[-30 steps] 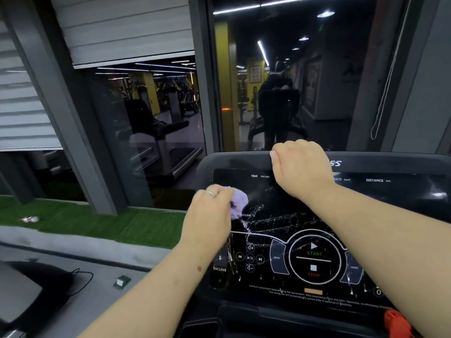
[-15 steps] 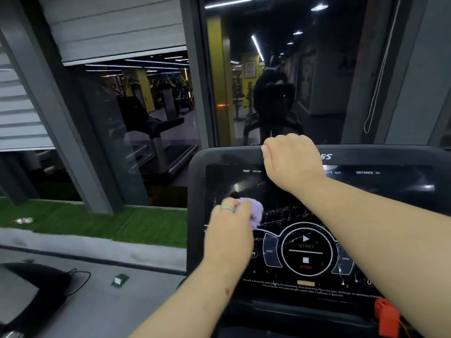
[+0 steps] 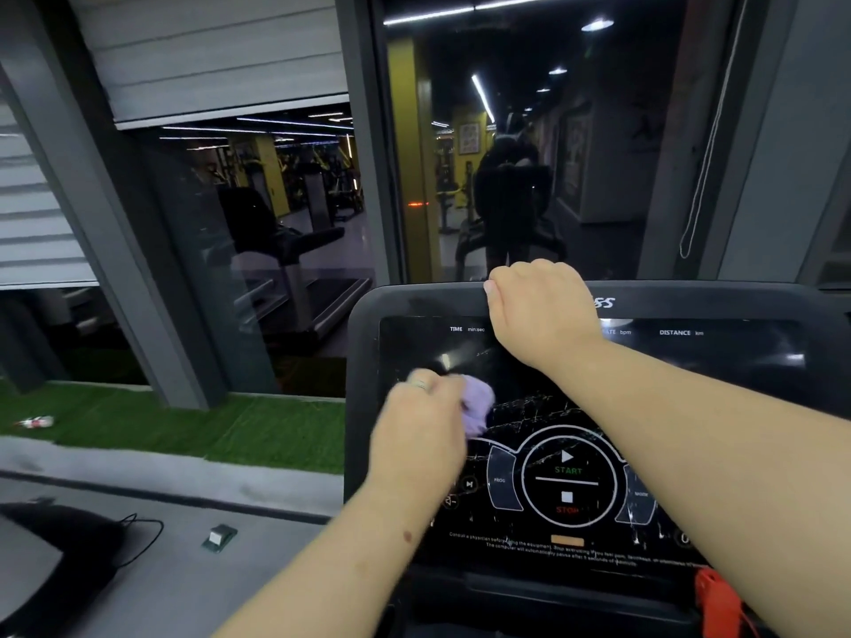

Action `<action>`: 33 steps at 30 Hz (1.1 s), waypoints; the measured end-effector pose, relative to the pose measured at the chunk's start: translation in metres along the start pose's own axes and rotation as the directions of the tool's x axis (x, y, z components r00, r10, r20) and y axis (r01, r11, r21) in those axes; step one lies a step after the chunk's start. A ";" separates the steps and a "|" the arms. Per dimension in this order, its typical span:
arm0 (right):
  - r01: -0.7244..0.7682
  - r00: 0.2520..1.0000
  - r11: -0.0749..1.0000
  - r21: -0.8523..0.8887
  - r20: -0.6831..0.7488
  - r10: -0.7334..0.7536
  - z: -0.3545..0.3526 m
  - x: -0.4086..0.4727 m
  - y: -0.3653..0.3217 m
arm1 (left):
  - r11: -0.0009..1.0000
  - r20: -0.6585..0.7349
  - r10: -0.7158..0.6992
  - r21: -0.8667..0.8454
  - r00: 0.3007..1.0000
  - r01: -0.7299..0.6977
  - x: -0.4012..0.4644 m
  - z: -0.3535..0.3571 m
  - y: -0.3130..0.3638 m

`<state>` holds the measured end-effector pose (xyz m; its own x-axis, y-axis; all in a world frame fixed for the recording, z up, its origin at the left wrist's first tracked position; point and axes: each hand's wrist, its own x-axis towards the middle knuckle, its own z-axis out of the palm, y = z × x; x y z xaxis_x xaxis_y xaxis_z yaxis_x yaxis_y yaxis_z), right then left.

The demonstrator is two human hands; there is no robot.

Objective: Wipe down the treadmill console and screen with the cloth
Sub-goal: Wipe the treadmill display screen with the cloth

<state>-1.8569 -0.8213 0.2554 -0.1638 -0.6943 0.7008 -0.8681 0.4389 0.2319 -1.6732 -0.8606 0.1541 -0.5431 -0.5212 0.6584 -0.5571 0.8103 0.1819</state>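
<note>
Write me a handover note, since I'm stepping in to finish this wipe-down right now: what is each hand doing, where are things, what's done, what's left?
Left hand: grips the purple cloth and presses it on the left part of the screen, above the PROG key.
Right hand: holds the top edge of the console, fingers curled over it.
Done: cannot tell for sure; white streaks show around the START/STOP dial.
Left: likely the streaked middle, the right part of the screen, the console frame and the tray by the red clip.
</note>
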 end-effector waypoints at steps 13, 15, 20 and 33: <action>-0.007 1.000 1.000 0.011 0.030 0.007 0.000 0.000 0.000 | 0.985 -0.058 -0.161 -0.076 0.985 0.156 0.021 -0.006 0.000; -0.004 0.999 1.000 0.017 0.033 0.003 -0.001 0.000 0.000 | 0.980 -0.066 -0.187 -0.088 0.980 0.181 0.017 -0.004 0.013; 0.011 0.995 0.996 0.085 0.099 -0.019 -0.010 0.001 0.005 | 0.997 0.053 0.058 -0.058 0.997 -0.055 0.010 0.005 0.026; -0.055 0.962 0.967 0.249 0.273 -0.016 -0.028 -0.009 0.060 | 0.998 -0.100 -0.045 -0.044 0.994 0.040 0.040 -0.001 0.032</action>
<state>-1.8940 -0.7727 0.2819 -0.2719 -0.8304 0.4864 -0.9470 0.3207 0.0180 -1.7121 -0.8553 0.1870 -0.4525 -0.5275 0.7190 -0.5500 0.7998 0.2405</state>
